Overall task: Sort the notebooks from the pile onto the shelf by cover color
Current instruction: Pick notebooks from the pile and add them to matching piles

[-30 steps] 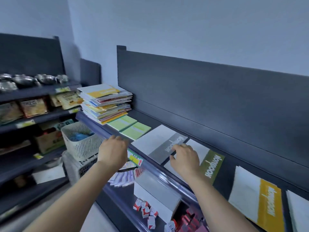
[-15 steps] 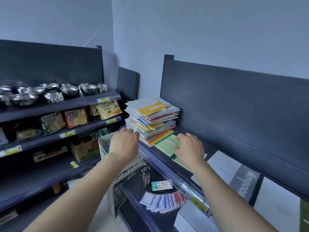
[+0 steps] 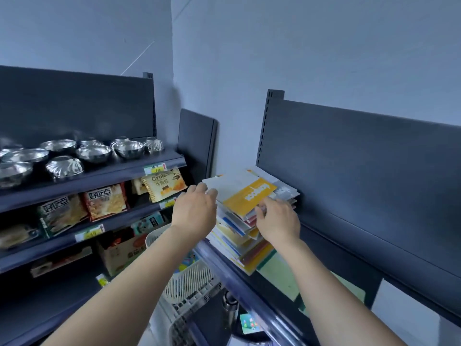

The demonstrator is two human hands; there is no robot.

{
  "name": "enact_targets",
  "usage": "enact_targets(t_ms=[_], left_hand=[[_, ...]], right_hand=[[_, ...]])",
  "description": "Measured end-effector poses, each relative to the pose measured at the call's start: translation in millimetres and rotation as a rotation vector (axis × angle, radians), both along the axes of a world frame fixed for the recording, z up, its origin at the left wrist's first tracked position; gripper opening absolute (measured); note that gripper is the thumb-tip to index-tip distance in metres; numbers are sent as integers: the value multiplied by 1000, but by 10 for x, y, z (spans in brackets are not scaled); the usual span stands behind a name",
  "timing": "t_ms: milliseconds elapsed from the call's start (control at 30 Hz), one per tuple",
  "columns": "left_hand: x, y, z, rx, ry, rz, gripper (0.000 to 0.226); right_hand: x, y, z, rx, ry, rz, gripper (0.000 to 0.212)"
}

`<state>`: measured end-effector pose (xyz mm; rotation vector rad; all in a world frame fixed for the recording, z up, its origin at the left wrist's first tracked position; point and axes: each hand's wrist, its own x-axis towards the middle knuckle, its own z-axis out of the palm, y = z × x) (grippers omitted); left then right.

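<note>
Head view: dark shelf [image 3: 237, 283] against pale blue wall [image 3: 299, 46]

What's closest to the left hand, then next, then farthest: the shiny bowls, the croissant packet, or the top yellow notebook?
From the left hand:
1. Top yellow notebook: at its fingertips, to the right.
2. Croissant packet: just to the left.
3. Shiny bowls: farther left, higher up.

Readable print on snack packets and a notebook cover
Left of the left hand [image 3: 194, 208], a snack packet [image 3: 164, 187] reads "Croiss" above "牛角包"; further left, two packets [image 3: 106, 201] read "好吃点". Between it and the right hand [image 3: 278, 221], the yellow notebook [image 3: 249, 196] bears an upside-down white word, illegible
</note>
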<state>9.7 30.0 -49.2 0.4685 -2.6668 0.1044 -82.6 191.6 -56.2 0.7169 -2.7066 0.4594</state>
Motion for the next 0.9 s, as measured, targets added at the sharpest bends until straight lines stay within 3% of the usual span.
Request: enact_targets(t_ms=[200,333,433,567,667,733,800,900], left_hand=[[-555,-356,34,85,-75,47,42],[-767,-486,87,399,-42,42,38],[-878,-553,192,644,55,-8,26],[-1018,-557,305,1115,263,-213,9],[-1112,-550,352,1324,313,-266,10],[-1177,-567,354,1312,301,-298,11],[-1257,-613,321,1180,296,-329,16],[-1360,-716,224,822,212,-277,26]], right_hand=[[-397,-347,24,-24,-97,-102,52],[-498,-467,12,-98,-127,-156,52],[-545,-522,2,-255,-217,-194,55],[-603,-558,44,-520,-295,-256,64],[-691,-561,92,-869,-541,-243,61],[-714,-536,135,-993,-673,-184,34],[-715,-514,175,-1057,-613,-171,11],[-733,-480,164,-1133,-405,-253,10]])
